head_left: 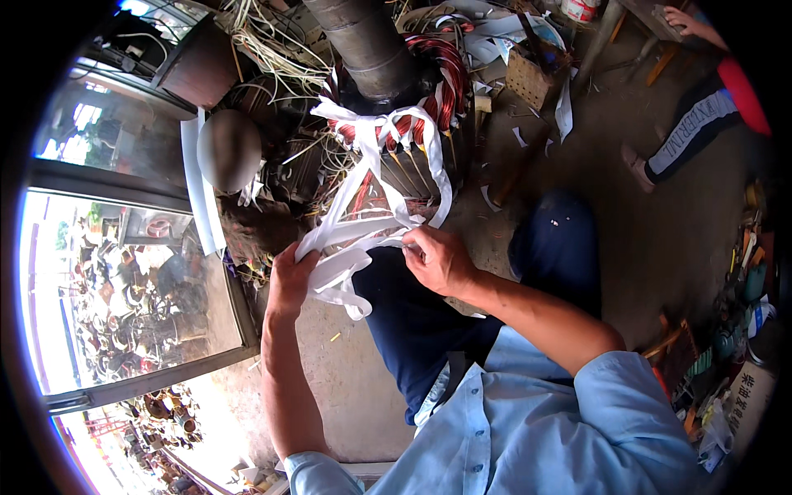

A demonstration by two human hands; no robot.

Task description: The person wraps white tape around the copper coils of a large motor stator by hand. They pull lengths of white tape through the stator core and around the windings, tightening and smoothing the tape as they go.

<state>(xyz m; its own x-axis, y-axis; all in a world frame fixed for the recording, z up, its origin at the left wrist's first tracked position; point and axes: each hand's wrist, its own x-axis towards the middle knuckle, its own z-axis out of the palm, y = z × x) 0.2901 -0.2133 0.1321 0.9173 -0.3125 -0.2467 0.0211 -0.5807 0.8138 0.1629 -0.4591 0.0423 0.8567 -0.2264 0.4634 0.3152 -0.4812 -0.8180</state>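
Long white cloth tape (337, 198) runs from the copper windings (445, 70) of an electric motor stator down to my hands, in loops and loose strands. My left hand (290, 279) is closed round a bunch of this tape at the left. To the right and at about the same distance, my right hand (439, 260) pinches several strands between thumb and fingers. Some tape is wrapped over the near end of the red windings, and a loose loop hangs below my left hand. A thick dark metal cylinder (363, 49) stands up in the middle of the windings.
Tangled pale wires (276, 49) lie behind the stator at the left. A glass-paned door frame (148, 384) stands at my left. Paper scraps and a perforated wooden block (528, 78) lie at the far right. Another person's leg (693, 124) shows there; assorted clutter lines the right edge.
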